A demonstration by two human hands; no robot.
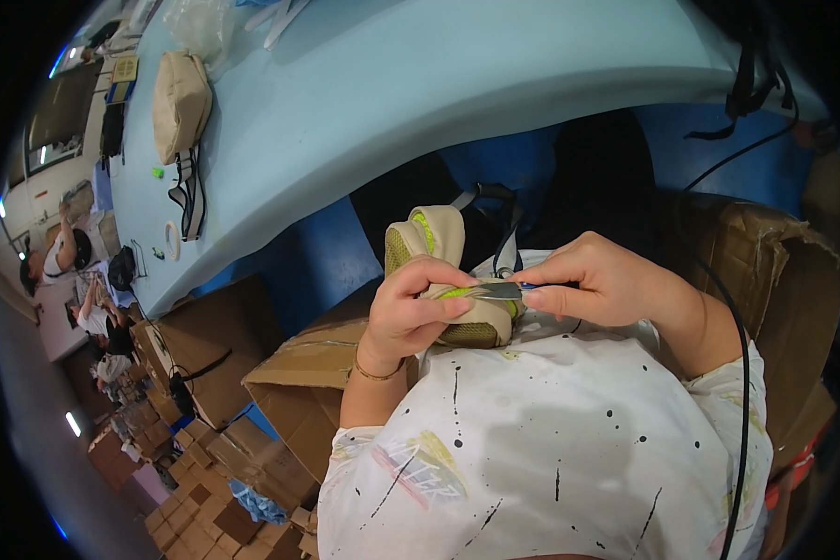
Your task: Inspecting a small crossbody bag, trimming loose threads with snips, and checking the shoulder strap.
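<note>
- Head view: left hand (411, 313) grips the beige pouch (439, 271) against the chest — keep it steady.
- Right hand (597, 280) pinches small snips (499, 290) at the seam — judge cuts short, clear of fabric.

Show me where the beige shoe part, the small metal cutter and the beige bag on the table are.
beige shoe part (436, 233): head view, upper padded edge.
small metal cutter (500, 290): head view, blades.
beige bag (179, 103): head view, middle of body.
</note>
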